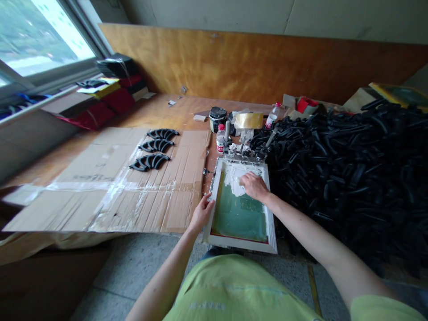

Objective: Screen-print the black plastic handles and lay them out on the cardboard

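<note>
Right fingers [245, 178] pinching a small white piece [238, 180] on a framed screen

The framed screen [240, 218] is lying at the desk's [180, 109] near edge, white paste [238, 189] covering its far part. The left hand [201, 214] is touching the frame's left side — its grip unclear. Black curved parts [150, 162] are lying on cardboard [167, 200] leftward — more are heaping up [321, 165] rightward.

The cardboard [180, 178] lies on the table [160, 111], left of the frame [240, 244]; on it sit three rows of parts [152, 161]. Right of the frame is a heap [351, 165]. Behind the frame stand two bottles [220, 139], with a tub [218, 119] between the cardboard's far edge and the board [234, 64].
</note>
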Tool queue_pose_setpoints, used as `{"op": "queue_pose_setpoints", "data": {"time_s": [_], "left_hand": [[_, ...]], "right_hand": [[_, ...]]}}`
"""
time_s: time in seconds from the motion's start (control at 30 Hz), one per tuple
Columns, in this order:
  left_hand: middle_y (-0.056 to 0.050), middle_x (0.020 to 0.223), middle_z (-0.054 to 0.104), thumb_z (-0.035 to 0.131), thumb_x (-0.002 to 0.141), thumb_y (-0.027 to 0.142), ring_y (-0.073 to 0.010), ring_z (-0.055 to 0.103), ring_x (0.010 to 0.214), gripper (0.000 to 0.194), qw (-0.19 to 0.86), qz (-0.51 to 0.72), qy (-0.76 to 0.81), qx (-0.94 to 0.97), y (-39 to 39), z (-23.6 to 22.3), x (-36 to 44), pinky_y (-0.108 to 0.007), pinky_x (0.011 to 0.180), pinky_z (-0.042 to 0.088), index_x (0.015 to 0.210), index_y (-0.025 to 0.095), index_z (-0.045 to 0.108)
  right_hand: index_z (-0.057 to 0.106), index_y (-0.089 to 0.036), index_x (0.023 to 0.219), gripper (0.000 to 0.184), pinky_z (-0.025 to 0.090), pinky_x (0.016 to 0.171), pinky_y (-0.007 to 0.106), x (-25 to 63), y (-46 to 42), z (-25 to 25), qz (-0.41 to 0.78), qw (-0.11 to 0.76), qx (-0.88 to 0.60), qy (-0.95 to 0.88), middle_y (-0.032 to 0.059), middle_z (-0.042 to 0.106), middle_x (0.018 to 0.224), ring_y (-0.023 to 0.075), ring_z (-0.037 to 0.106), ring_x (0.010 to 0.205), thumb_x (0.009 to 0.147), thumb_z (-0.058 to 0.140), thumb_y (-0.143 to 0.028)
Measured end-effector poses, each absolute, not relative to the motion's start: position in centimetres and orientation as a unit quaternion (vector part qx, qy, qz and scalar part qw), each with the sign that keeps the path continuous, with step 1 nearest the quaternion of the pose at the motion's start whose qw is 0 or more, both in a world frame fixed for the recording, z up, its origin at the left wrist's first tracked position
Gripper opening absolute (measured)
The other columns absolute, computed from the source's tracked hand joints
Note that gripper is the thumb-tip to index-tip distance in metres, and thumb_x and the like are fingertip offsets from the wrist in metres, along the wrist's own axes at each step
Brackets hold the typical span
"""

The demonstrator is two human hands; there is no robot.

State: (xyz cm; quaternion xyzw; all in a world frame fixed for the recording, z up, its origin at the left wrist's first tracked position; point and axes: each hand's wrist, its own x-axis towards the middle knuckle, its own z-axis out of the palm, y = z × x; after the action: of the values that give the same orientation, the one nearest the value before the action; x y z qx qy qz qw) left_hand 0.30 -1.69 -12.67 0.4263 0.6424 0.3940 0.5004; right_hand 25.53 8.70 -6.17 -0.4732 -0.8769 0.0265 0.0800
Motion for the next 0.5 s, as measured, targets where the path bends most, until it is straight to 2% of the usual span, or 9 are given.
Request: {"op": "queue_pose_setpoints", "data": {"time_s": [0.17, 0.23, 0.33, 0.43, 0.5], "left_hand": [[-0.003, 0.082, 0.066, 0.058, 0.080, 0.054, -0.0170, 0.060, 0.073, 0.061, 0.496, 0.397, 0.641, 0.430, -1.7, -12.8, 0.3, -0.026, 0.066, 0.045, 0.129, 0.019, 0.057], [-0.004, 0.083, 0.066, 0.059, 0.080, 0.055, -0.0164, 0.059, 0.073, 0.062, 0.495, 0.402, 0.638, 0.432, -1.7, -12.8, 0.3, -0.026, 0.067, 0.045, 0.130, 0.018, 0.057], [-0.003, 0.081, 0.066, 0.059, 0.080, 0.056, -0.0151, 0.058, 0.069, 0.064, 0.507, 0.406, 0.627, 0.431, -1.7, -12.6, 0.3, -0.025, 0.063, 0.044, 0.131, 0.018, 0.055], [-0.002, 0.077, 0.065, 0.060, 0.079, 0.055, -0.0146, 0.058, 0.066, 0.065, 0.524, 0.411, 0.614, 0.424, -1.8, -12.3, 0.3, -0.024, 0.058, 0.043, 0.132, 0.018, 0.054], [-0.002, 0.077, 0.065, 0.061, 0.078, 0.055, -0.0148, 0.059, 0.065, 0.066, 0.534, 0.417, 0.608, 0.415, -1.9, -11.8, 0.4, -0.024, 0.057, 0.044, 0.132, 0.019, 0.053]], "right_hand": [[0.064, -0.017, 0.084, 0.015, 0.041, 0.077, 0.029, 26.7, 7.1, -4.6, 0.081, 0.079, -0.341, -0.933, 0.0069, 0.064, 0.085, 0.0210, 0.055, 0.089, 0.082, 0.051, -0.010], [0.064, -0.019, 0.084, 0.011, 0.040, 0.075, 0.028, 26.8, 7.7, -4.3, 0.083, 0.089, -0.370, -0.921, 0.0053, 0.064, 0.085, 0.0201, 0.056, 0.086, 0.083, 0.054, -0.014], [0.064, -0.017, 0.084, 0.014, 0.041, 0.075, 0.029, 26.4, 7.9, -4.7, 0.044, 0.114, -0.419, -0.900, 0.0076, 0.064, 0.087, 0.0217, 0.056, 0.090, 0.083, 0.052, -0.010], [0.065, -0.016, 0.086, 0.018, 0.042, 0.079, 0.030, 26.2, 7.0, -5.3, 0.051, 0.117, -0.378, -0.917, 0.0084, 0.064, 0.088, 0.0224, 0.056, 0.094, 0.082, 0.050, -0.007], [0.066, -0.018, 0.091, 0.015, 0.043, 0.079, 0.029, 26.1, 7.2, -5.0, 0.080, 0.124, -0.376, -0.915, 0.0063, 0.066, 0.090, 0.0210, 0.058, 0.092, 0.084, 0.054, -0.013]]}}
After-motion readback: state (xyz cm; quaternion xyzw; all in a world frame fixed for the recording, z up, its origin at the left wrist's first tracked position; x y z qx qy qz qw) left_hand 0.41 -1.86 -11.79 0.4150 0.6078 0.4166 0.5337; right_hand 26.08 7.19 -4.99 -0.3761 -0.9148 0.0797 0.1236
